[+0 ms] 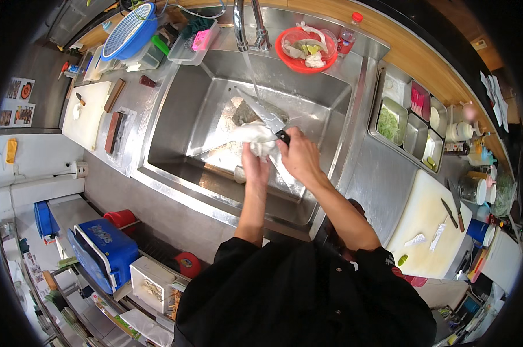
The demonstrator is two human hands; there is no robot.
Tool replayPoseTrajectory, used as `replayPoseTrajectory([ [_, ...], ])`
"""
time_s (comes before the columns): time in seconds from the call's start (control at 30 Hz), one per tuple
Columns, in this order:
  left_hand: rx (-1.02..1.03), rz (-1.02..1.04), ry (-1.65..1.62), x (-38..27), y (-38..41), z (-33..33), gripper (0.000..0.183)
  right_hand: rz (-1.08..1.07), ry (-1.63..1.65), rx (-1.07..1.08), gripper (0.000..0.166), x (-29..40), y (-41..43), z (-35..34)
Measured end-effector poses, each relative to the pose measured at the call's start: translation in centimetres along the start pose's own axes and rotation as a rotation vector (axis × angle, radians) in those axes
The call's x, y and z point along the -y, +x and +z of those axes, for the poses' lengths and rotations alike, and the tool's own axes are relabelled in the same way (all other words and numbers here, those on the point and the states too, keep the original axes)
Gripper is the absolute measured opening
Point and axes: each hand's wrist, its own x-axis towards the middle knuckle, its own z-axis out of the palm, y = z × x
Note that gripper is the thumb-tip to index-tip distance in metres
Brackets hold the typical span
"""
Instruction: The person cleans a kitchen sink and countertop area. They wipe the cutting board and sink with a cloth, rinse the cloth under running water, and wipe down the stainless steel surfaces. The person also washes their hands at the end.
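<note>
My right hand [299,158] grips the black handle of a kitchen knife [268,119] over a steel sink [170,126]. Its broad blade points up and to the left, away from me. In my left hand [255,167] is a bunched white cloth [255,134], held close against the lower part of the blade. Water falls in a thin stream from the tap [240,32] near the blade. Behind the knife, a grey mottled thing [246,113] lies in the sink, partly covered and too unclear to name.
Left of the sink are sharpening stones [114,132] and a white cutting board [85,119] with a small knife. A red bowl [307,67] of scraps stands behind. On the right are a steel tray [376,115] of food containers and another cutting board [417,208] with knives.
</note>
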Motion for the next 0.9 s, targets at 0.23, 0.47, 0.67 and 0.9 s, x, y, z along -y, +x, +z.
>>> replayPoseTrajectory([
  [0.23,-0.070,0.191,0.274,2.0,0.8,1.8,0.031,-0.035,-0.130,0.041,0.027,0.2,-1.5,1.4],
  [0.47,-0.317,0.318,0.130,-0.6,7.6,1.8,0.094,-0.130,-0.272,0.036,0.023,1.1,-1.9,1.2],
  [0.67,-0.494,0.426,0.167,-8.1,14.7,-3.2,0.057,-0.100,-0.163,0.099,0.023,1.8,-5.8,0.2],
  [0.9,0.040,0.279,0.198,-9.0,10.1,-6.3,0.041,-0.002,0.064,-0.081,0.025,0.2,-6.2,-0.6],
])
